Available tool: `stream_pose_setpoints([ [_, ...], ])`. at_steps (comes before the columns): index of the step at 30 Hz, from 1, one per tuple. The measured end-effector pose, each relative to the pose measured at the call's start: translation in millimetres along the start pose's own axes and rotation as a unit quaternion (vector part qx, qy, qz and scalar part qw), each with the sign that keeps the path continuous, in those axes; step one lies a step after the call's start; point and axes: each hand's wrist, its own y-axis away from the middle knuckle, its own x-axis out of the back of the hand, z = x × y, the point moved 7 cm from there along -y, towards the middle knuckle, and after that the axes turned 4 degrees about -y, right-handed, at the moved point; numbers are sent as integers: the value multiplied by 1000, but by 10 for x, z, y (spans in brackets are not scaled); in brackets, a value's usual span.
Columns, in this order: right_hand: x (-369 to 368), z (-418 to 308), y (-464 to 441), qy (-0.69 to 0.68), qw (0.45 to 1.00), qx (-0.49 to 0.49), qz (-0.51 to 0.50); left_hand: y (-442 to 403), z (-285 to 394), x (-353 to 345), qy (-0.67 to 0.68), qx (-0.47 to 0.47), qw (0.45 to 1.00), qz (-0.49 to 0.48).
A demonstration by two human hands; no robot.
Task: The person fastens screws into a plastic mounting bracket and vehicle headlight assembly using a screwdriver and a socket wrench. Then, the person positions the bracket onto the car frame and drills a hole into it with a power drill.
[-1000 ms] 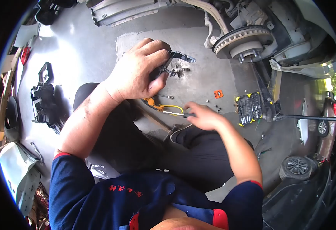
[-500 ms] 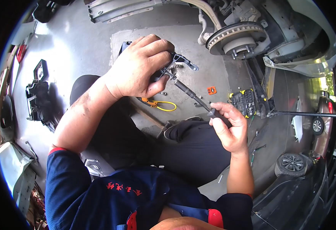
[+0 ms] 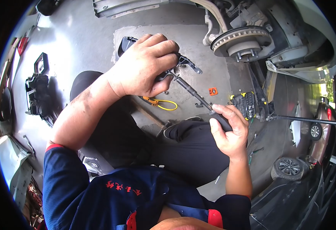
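My left hand (image 3: 146, 63) is wrapped round a black plastic car part (image 3: 189, 63). One arm of that part sticks out past my fingers, and its far end shows beyond the knuckles; the palm covers the rest. My right hand (image 3: 231, 130) grips a nut driver (image 3: 204, 102) by its black handle, thumb on one side and fingers on the other. The driver's dark socket end points up and left at a small metal bolt or stud on the car part, below my left fingers. Whether the socket sits fully over it I cannot tell.
A brake disc (image 3: 242, 40) and open wheel arch stand at upper right, beside a jack (image 3: 265, 109). On the floor lie a socket set (image 3: 244, 104), an orange piece (image 3: 212, 91), a yellow cable (image 3: 168, 108), a hammer (image 3: 148, 115), a black car part (image 3: 39, 92) and a wheel (image 3: 288, 168).
The nut driver's socket end has come closer to the bolt on the car part. My right fingers have shifted on the handle. The view has moved slightly.
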Motion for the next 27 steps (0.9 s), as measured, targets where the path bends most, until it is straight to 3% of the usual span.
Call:
stream_pose_setpoints([
  [3, 18, -54, 4, 77, 996, 54, 0, -1, 6, -43, -2, 3, 1000, -3],
  [6, 31, -63, -9, 46, 999, 26, -7, -5, 10, -60, -6, 8, 1000, -3],
  [11, 46, 181, 51, -113, 983, -138, -45, -8, 18, -64, -6, 8, 1000, -12],
  [13, -2, 328, 96, -214, 959, -178, -53, -11, 40, -61, -6, -5, 1000, -17],
  [16, -72, 472, 136, -405, 852, -315, -102, -5, 58, -74, -2, -5, 1000, -16],
  [21, -231, 534, 239, -506, 764, -383, -120, 7, 60, -96, -13, -4, 1000, -21],
  [25, -260, 588, 294, -479, 787, -371, -114, -12, 66, -133, -17, -2, 999, -27],
  [27, -210, 536, 268, -377, 864, -320, -98, -4, 60, -166, -19, 4, 999, -36],
])
